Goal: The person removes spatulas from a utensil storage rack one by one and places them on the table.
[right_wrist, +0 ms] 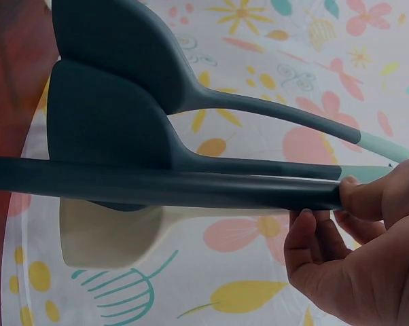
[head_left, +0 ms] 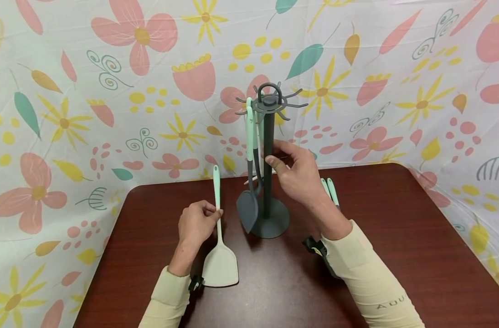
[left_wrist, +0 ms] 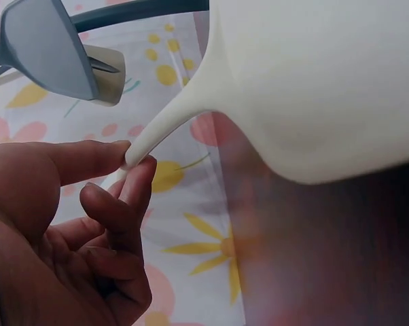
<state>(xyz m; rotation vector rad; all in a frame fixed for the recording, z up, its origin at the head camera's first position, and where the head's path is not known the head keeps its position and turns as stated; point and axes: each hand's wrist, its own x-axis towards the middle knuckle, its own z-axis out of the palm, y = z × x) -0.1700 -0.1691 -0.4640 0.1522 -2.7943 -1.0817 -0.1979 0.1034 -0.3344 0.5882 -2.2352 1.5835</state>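
Note:
My left hand pinches a cream spatula by its shaft, between thumb and fingers. Its broad blade points toward me, and the mint handle end points at the wall; in the left wrist view the blade fills the upper right. With thumb and fingers, my right hand grips the upright pole of a dark grey utensil stand. Dark grey utensils with mint handles hang on the stand's left side. In the right wrist view, two dark blades and a cream utensil show behind the pole.
The stand's round base rests on the dark red-brown table. Mint handles of other utensils show behind my right forearm, the rest hidden. A flower-patterned cloth hangs behind and beside the table.

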